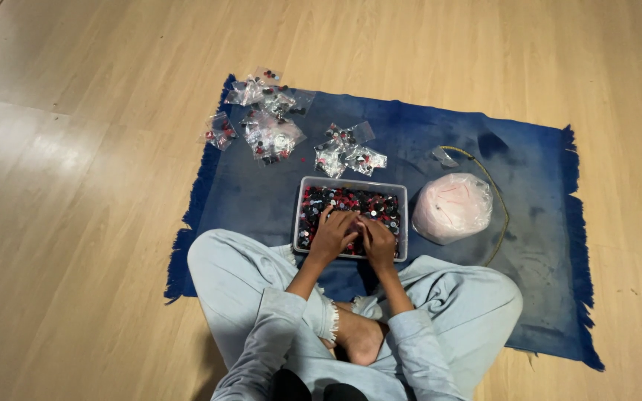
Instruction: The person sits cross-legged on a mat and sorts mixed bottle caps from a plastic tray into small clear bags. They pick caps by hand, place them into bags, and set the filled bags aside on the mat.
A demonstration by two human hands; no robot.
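Observation:
I sit cross-legged on a blue rug (261,189). In front of my knees stands a clear plastic tray (351,183) full of small red, black and white round pieces (351,202). My left hand (334,235) and my right hand (379,241) both rest in the near half of the tray, fingers curled down among the pieces and nearly touching each other. What lies between the fingers is hidden.
Several small clear bags with pieces inside (273,130) lie scattered at the rug's far left, more (347,152) just behind the tray. A bulging pinkish plastic bag (452,208) sits right of the tray, with a thin yellow cord (495,193) curving around it. Wooden floor (76,223) surrounds the rug.

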